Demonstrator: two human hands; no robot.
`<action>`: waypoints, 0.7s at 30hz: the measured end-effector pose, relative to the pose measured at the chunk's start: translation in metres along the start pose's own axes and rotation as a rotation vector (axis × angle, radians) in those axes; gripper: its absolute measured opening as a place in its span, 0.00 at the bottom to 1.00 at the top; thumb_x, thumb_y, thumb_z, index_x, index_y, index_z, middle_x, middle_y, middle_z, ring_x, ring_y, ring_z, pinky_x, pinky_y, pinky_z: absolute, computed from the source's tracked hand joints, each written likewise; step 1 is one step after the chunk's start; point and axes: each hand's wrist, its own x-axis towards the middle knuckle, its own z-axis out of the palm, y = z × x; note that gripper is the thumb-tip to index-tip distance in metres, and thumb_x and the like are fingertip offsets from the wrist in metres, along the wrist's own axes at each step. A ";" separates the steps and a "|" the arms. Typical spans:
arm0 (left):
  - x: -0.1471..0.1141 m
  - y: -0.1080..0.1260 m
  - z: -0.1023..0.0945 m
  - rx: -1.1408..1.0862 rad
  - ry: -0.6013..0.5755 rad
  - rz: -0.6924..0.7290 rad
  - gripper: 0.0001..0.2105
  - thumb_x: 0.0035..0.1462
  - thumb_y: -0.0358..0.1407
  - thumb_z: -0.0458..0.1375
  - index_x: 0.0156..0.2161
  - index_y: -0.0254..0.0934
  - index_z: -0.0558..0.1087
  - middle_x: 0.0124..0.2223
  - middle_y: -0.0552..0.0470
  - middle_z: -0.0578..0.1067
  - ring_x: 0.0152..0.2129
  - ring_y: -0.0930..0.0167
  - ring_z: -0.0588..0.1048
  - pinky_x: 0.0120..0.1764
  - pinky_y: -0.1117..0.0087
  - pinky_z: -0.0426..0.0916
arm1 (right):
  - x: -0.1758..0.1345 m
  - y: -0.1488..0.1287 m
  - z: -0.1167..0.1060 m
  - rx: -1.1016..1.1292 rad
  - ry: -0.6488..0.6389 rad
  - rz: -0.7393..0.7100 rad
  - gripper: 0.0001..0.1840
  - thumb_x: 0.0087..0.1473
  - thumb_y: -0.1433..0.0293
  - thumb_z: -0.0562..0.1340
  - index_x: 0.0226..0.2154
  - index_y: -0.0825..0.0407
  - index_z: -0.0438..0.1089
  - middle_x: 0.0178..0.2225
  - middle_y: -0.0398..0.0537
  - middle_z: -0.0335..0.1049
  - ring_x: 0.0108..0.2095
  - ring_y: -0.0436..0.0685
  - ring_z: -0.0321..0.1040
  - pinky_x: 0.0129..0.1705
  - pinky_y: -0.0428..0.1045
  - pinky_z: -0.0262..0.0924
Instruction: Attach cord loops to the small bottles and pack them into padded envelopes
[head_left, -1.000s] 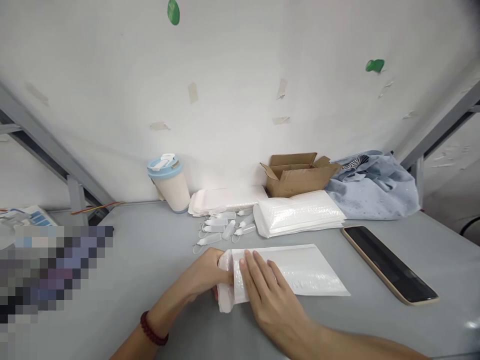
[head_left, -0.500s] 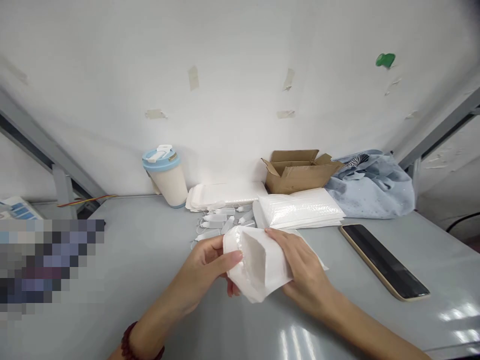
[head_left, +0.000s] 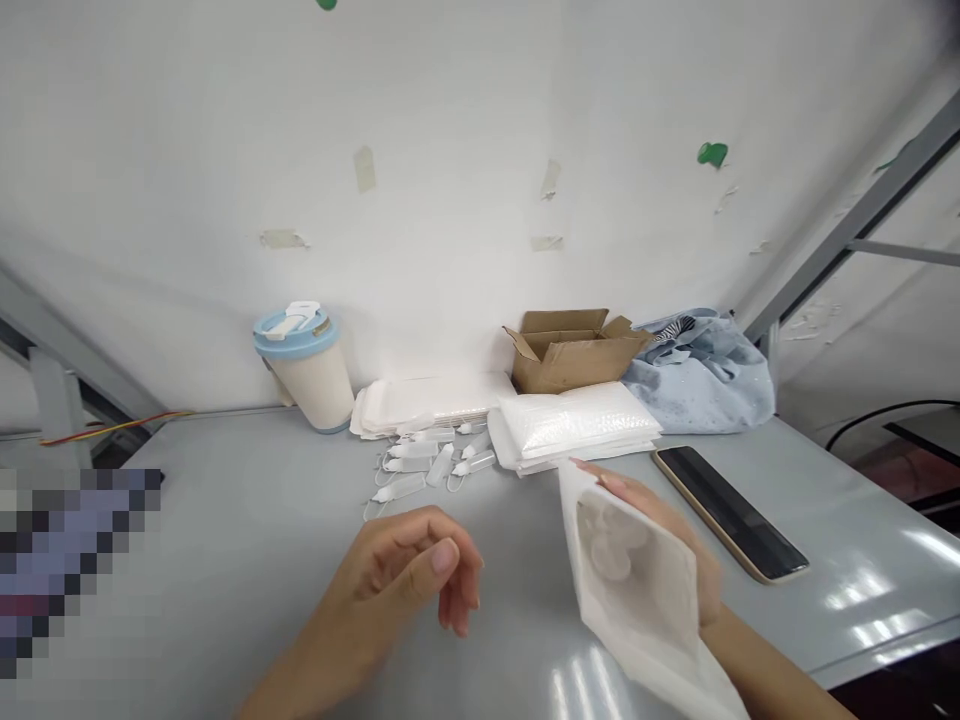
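My right hand (head_left: 679, 530) grips a white padded envelope (head_left: 637, 590) by its far side. The envelope's mouth gapes toward me, and a pale rounded shape shows inside, too unclear to name. My left hand (head_left: 409, 580) hovers over the table with nothing in it, fingers loosely curled and thumb apart from them. Beyond it lie several small translucent squeeze bottles (head_left: 411, 464) with thin loops. Behind these is a flat stack of white envelopes (head_left: 442, 395). To its right, a pile of white bubble mailers (head_left: 577, 420) rests near the envelope I hold.
A cream tumbler with a blue lid (head_left: 307, 370) stands at the back left. An open cardboard box (head_left: 570, 355) and a light blue cloth bundle (head_left: 705, 380) sit against the wall. A phone (head_left: 731, 510) lies at the right of the grey table (head_left: 247, 540).
My left hand has let go of the padded envelope and is apart from it. My right hand has moved right with the envelope and turned its mouth toward me. The view has shifted right.
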 end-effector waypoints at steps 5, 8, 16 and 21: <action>0.000 -0.001 0.001 0.071 -0.007 -0.007 0.16 0.57 0.47 0.52 0.29 0.36 0.72 0.24 0.51 0.74 0.19 0.73 0.71 0.27 0.71 0.66 | 0.005 -0.021 -0.015 0.115 0.199 -0.049 0.31 0.54 0.71 0.58 0.58 0.39 0.51 0.48 0.51 0.69 0.47 0.65 0.68 0.41 0.64 0.69; 0.000 -0.001 0.001 0.085 -0.014 -0.008 0.16 0.57 0.46 0.52 0.29 0.36 0.72 0.24 0.52 0.74 0.20 0.73 0.71 0.27 0.72 0.66 | 0.009 -0.029 -0.018 0.153 0.303 -0.065 0.28 0.52 0.72 0.59 0.56 0.42 0.55 0.45 0.52 0.70 0.45 0.65 0.70 0.40 0.63 0.70; 0.001 -0.001 0.009 0.084 -0.027 -0.053 0.14 0.57 0.44 0.53 0.28 0.36 0.72 0.24 0.52 0.73 0.20 0.73 0.70 0.27 0.72 0.66 | 0.002 -0.026 -0.024 0.227 0.247 -0.010 0.31 0.50 0.75 0.60 0.55 0.39 0.53 0.47 0.48 0.68 0.46 0.64 0.69 0.42 0.63 0.69; 0.001 0.000 0.012 0.108 -0.034 -0.073 0.15 0.56 0.45 0.53 0.27 0.36 0.72 0.24 0.52 0.73 0.20 0.73 0.70 0.27 0.71 0.65 | 0.002 -0.023 -0.027 0.220 0.218 -0.041 0.34 0.49 0.74 0.62 0.56 0.39 0.51 0.48 0.47 0.69 0.46 0.63 0.69 0.43 0.63 0.69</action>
